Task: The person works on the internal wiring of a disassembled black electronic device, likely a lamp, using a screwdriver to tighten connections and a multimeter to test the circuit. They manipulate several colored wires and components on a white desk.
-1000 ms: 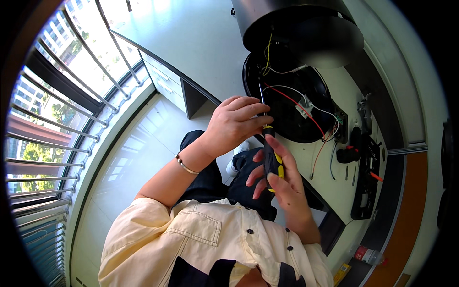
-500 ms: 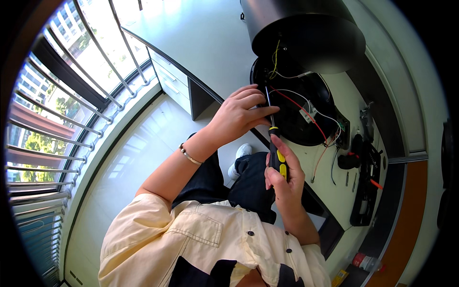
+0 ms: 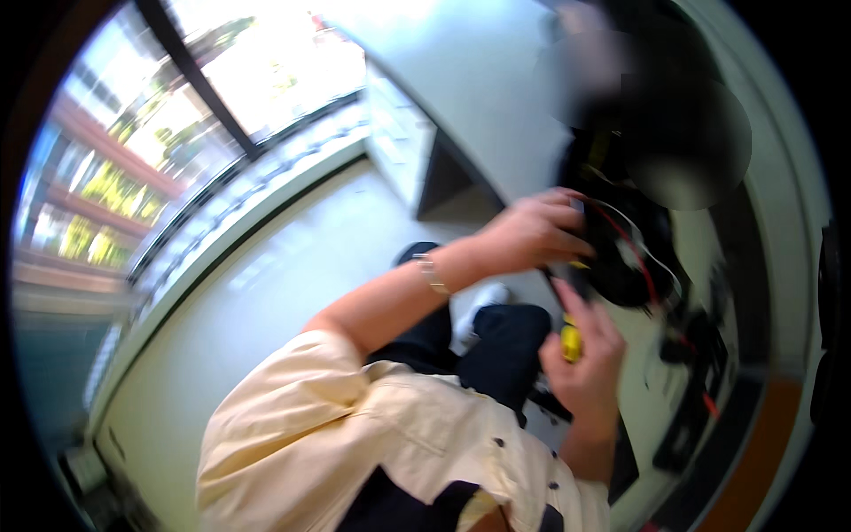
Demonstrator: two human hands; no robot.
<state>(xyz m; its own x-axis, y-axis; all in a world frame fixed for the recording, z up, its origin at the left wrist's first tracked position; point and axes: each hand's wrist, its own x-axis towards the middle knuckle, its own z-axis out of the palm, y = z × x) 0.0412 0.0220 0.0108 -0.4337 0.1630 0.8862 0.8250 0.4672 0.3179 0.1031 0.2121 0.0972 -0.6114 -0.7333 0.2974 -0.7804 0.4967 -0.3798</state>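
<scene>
My right hand (image 3: 582, 341) grips a yellow-and-black screwdriver (image 3: 572, 335). Just above it my left hand (image 3: 545, 226) curls its fingers at the front rim of a black round housing (image 3: 620, 275), around where the screwdriver's shaft points; what those fingers hold is blurred. Red and white wires (image 3: 625, 230) run inside the housing, and a dark cylindrical cover (image 3: 687, 133), much of it smeared, stands behind it.
A pale desk (image 3: 470, 89) with white drawers (image 3: 394, 133) lies ahead. Blurred dark tools and a case (image 3: 691, 390) are on the work surface at right. A window (image 3: 133, 177) fills the left, and my legs (image 3: 496, 346) are below my hands.
The whole view has swung and blurred: desk, housing and both hands now appear farther right and lower. My right hand still holds the screwdriver.
</scene>
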